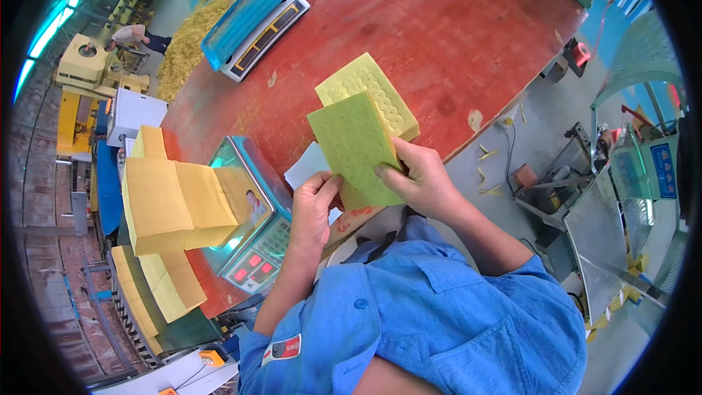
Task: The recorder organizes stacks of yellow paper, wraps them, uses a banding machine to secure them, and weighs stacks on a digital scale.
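Both my hands hold a flat green perforated sheet (356,148) above the near edge of the red table (453,29). My right hand (418,178) grips its lower right edge, thumb on top. My left hand (313,208) holds its lower left corner from below. Just behind it a thick stack of yellow perforated sheets (369,91) lies on the table, partly covered by the held sheet.
A weighing scale (252,227) with red digits carries an open yellow cardboard box (175,201) at my left. A second scale with a blue tray (252,22) sits far left. White paper (307,164) lies by the scale. A metal machine (614,212) stands right. Another person (135,35) works far off.
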Demonstrator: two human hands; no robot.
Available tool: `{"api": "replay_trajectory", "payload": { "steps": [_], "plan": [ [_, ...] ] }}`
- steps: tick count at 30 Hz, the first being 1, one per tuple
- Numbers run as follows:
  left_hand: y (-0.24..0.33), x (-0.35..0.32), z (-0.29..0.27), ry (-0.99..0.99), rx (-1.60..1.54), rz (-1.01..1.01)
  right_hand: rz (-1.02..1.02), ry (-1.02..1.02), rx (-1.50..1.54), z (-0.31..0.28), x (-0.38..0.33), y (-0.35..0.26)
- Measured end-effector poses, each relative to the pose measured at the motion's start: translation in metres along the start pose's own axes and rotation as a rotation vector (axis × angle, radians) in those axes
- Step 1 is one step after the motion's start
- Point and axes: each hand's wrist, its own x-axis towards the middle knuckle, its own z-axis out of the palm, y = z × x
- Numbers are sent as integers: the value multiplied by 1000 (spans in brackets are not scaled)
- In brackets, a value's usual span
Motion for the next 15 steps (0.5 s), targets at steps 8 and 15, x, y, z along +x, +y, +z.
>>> {"api": "replay_trajectory", "payload": {
  "steps": [8, 15],
  "plan": [
    [42, 0, -1, 19, 266, 226, -79, -45, -1, -13, 6, 18],
    [49, 19, 14, 114, 237, 66, -372, 241, -13, -8, 31, 1]
  ]
}}
